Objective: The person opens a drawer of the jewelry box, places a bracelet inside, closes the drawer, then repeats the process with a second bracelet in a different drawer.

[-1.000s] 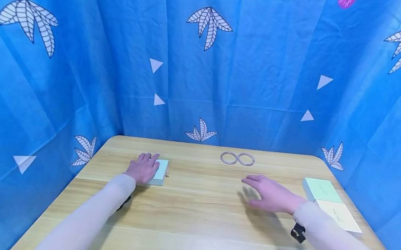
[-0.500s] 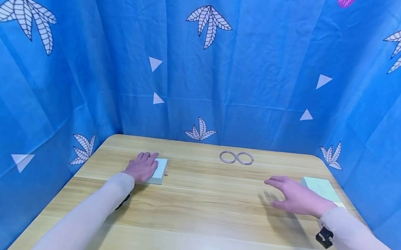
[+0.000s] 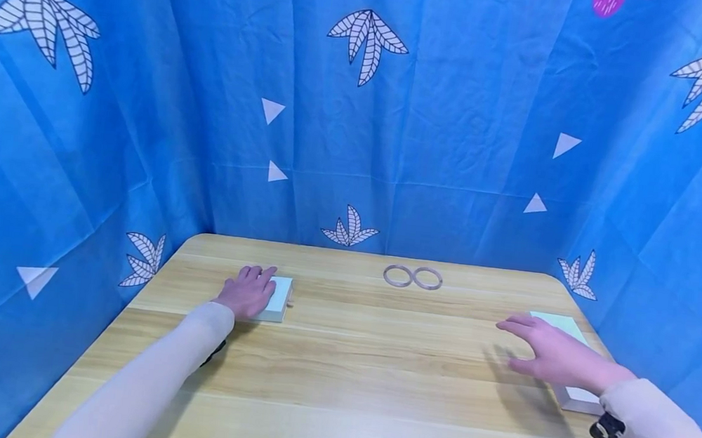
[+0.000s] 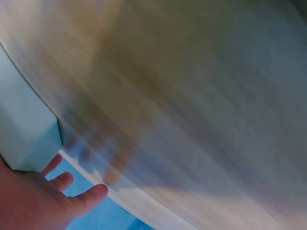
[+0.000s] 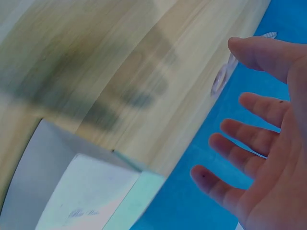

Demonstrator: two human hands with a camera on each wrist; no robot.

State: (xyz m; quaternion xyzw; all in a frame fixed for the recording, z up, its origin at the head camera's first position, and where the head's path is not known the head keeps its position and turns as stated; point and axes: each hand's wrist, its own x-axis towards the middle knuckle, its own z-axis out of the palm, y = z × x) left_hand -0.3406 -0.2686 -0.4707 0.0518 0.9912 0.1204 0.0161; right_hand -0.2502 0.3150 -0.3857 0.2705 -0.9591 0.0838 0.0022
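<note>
In the head view my left hand (image 3: 246, 293) lies over the left part of a pale blue box (image 3: 278, 299), its fingers extended. The left wrist view shows that box (image 4: 24, 110) beside the hand, with straight, spread fingers (image 4: 88, 199); whether they touch it I cannot tell. My right hand (image 3: 557, 352) hovers above the table at the right, fingers spread and holding nothing. Behind it are a mint green box (image 3: 563, 324) and a pale box (image 3: 581, 400), both partly hidden by hand and forearm. Script lettering marks the pale box (image 5: 91, 191) in the right wrist view.
Two thin purplish rings, a left one (image 3: 398, 276) and a right one (image 3: 428, 278), lie side by side near the far edge of the wooden table (image 3: 337, 366). A blue patterned curtain (image 3: 446, 151) surrounds the table at the back and both sides.
My right hand has moved rightward, away from the middle of the table, and now covers more of the two boxes there. The left hand stays over its box.
</note>
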